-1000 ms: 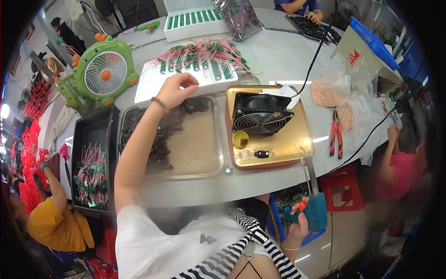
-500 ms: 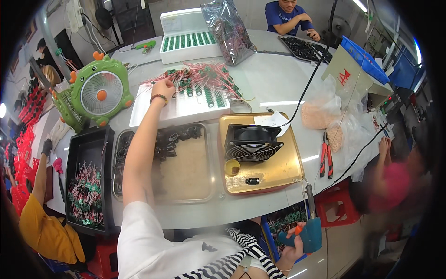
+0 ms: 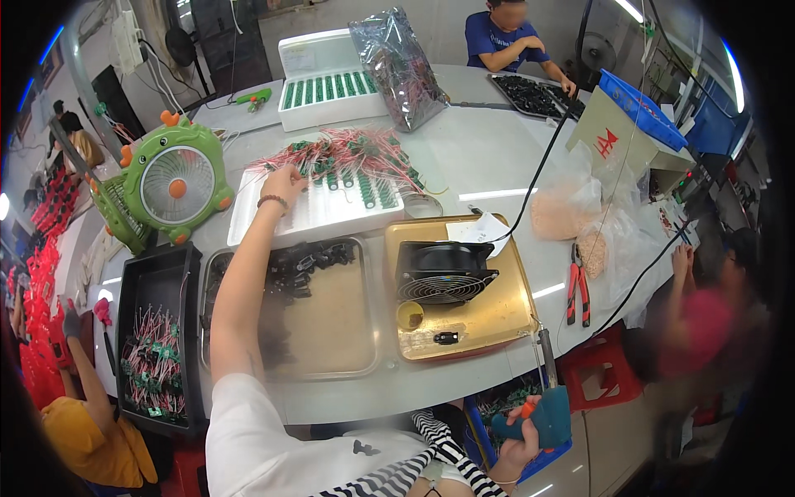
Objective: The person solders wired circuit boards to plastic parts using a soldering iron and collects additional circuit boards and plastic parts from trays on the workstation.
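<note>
White foam tray (image 3: 315, 217) lies on the table (image 3: 489, 170) at the 12 o'clock position from the person. The left hand (image 3: 281, 180) rests on the tray's far left corner, fingers curled down onto the pile of red-wired green parts (image 3: 348, 153) — whether they pinch a part cannot be told. At 5 o'clock, below the table edge, the right hand (image 3: 523, 439) has its fingers closed around a teal soldering tool (image 3: 542, 406). Between the hands sit two trays: a silver tray (image 3: 331, 319) with black parts, and a gold tray (image 3: 489, 315) carrying a black fan (image 3: 439, 272). A green toy-shaped fan (image 3: 170, 186) stands at 10 o'clock — red pliers (image 3: 577, 286) lie at 3 o'clock.
</note>
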`<state>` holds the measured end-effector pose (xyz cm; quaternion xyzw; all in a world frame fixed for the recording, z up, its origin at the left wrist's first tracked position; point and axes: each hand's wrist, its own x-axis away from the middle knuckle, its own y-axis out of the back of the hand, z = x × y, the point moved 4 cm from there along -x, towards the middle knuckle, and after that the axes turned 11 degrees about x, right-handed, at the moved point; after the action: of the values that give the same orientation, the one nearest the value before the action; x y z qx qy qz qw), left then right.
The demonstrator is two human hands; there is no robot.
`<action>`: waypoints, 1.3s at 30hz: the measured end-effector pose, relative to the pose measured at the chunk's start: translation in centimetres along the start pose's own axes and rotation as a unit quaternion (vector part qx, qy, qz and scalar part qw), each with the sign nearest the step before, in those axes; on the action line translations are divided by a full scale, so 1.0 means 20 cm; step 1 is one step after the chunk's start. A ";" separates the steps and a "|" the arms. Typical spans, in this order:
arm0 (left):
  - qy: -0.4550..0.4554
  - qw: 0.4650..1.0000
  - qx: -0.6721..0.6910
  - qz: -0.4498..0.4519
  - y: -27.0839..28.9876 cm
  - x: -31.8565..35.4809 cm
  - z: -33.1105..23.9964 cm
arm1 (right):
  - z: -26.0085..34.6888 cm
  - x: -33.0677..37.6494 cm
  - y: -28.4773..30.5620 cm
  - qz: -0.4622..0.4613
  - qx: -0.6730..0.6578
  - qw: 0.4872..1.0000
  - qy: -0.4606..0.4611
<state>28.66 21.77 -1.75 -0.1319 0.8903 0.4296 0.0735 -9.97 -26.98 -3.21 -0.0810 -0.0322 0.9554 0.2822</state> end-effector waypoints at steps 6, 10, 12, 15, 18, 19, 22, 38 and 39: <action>0.031 0.997 -0.027 -0.063 0.01 0.00 -0.04 | 0.01 -0.01 0.01 -0.024 -0.015 0.999 -0.017; -0.187 0.980 0.068 -0.009 -0.09 0.05 -0.35 | 0.01 -0.01 0.01 -0.027 -0.017 0.999 -0.017; -0.244 0.966 0.073 0.041 -0.19 0.10 -0.50 | 0.01 -0.01 0.00 -0.032 -0.044 0.998 -0.024; -0.200 0.975 0.059 0.082 -0.34 0.08 -0.55 | 0.02 -0.01 -0.02 -0.012 -0.022 1.000 -0.016; -0.088 0.986 0.054 0.132 -0.42 0.07 -0.54 | 0.02 0.01 0.00 0.005 -0.016 1.000 -0.011; -0.092 0.985 0.056 0.134 -0.43 0.07 -0.55 | 0.02 0.01 0.01 0.000 -0.016 1.000 -0.009; -0.103 0.983 0.068 0.136 -0.43 0.07 -0.52 | 0.03 0.03 0.05 -0.002 -0.002 1.000 0.001; -0.053 0.975 -0.109 0.184 -0.03 0.19 -0.49 | -0.01 0.01 0.10 -0.024 -0.035 0.999 -0.018; -0.009 0.957 -0.002 0.289 -0.01 0.21 -0.54 | -0.01 0.01 0.10 -0.022 -0.036 0.999 -0.015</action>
<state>24.55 12.49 3.72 0.1347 0.8889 0.4353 -0.0464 -11.17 -28.59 -3.65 -0.0759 -0.0724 0.9484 0.2991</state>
